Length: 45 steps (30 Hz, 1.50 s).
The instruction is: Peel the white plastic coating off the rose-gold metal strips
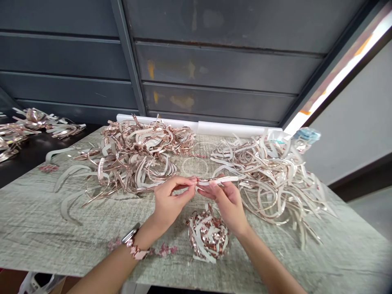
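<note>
Above the middle of the table, a thin strip, white on one side and shiny rose-gold at its edge, is stretched between my hands. The thumb and fingertips of my left hand pinch its left end. Further along, my right hand holds the strip between thumb and fingers. Just below the hands lies a small heap of short rose-gold and white scraps. Long curly strips form a tangled pile behind my left hand, and another pile of paler strips lies beyond my right hand.
The table has a grey-green, wood-patterned cover. White rolls lie along its back edge before dark panels. A clear and blue plastic packet sits at the back right. More strips rest on a black surface at left.
</note>
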Available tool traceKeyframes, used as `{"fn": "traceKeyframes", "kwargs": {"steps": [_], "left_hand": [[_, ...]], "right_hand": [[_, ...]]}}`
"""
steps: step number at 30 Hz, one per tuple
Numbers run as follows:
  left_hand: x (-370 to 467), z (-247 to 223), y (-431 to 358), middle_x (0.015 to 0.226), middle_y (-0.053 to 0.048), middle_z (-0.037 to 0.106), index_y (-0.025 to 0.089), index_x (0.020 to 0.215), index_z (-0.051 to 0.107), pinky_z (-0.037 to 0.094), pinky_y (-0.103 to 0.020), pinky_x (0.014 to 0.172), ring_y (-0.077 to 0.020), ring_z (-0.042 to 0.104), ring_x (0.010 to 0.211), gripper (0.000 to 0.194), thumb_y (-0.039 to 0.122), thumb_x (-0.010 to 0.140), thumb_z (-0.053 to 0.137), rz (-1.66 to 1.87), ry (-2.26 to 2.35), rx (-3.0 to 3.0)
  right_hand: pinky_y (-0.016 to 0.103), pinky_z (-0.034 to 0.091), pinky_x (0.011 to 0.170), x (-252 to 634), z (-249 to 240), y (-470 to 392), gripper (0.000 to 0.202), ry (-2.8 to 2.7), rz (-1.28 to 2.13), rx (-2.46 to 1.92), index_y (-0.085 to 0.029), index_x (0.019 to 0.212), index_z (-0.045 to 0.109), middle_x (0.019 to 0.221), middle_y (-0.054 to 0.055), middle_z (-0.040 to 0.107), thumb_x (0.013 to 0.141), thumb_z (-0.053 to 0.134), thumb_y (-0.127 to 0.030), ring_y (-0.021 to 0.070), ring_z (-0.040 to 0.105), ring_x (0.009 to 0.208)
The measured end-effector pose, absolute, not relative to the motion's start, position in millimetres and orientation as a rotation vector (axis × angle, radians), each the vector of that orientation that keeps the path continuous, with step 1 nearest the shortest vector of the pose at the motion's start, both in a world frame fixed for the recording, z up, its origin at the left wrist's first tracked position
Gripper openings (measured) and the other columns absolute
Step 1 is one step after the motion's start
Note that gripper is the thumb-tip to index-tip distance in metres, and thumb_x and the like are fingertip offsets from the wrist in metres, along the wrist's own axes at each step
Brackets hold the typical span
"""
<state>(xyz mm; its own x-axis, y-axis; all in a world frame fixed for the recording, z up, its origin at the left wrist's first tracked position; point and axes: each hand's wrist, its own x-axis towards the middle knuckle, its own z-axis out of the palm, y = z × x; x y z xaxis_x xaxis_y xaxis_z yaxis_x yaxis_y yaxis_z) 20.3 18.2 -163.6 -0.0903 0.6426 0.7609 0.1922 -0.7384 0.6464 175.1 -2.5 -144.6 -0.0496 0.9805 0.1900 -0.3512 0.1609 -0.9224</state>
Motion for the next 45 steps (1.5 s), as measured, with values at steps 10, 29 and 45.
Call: {"fn": "traceKeyframes", "kwargs": {"steps": [10, 29, 45], "left_hand": [[23, -169, 18, 0.089, -0.002, 0.08, 0.021, 0.088, 0.071, 0.067, -0.03, 0.081, -0.0186, 0.079, 0.085, 0.013, 0.01, 0.083, 0.074, 1.974, 0.966, 1.938], [18, -171, 19, 0.095, -0.004, 0.082, 0.021, 0.118, 0.066, 0.066, -0.033, 0.087, -0.0191, 0.079, 0.088, 0.036, 0.009, 0.086, 0.074, 1.973, 1.02, 2.119], [16, -169, 28, 0.083, -0.001, 0.078, 0.023, 0.09, 0.047, 0.064, -0.03, 0.072, -0.0176, 0.078, 0.078, 0.027, 0.013, 0.085, 0.072, 2.068, 1.093, 1.992]], "right_hand": [[0.047, 0.065, 0.089, 172, -139, -7, 0.025, -1.071, 1.302, -0.776, -0.022, 0.09, 0.074, 0.092, 0.004, 0.083, 0.083, 0.079, -0.045, 0.0263, 0.079, 0.092], [0.045, 0.065, 0.089, 171, -140, -7, 0.028, -1.047, 1.303, -0.805, -0.023, 0.091, 0.072, 0.094, 0.003, 0.082, 0.082, 0.078, -0.048, 0.0246, 0.078, 0.093], [0.042, 0.065, 0.08, 174, -145, -3, 0.029, -1.035, 1.356, -0.827, -0.023, 0.09, 0.072, 0.098, 0.006, 0.081, 0.083, 0.078, -0.05, 0.0303, 0.077, 0.1]]}}
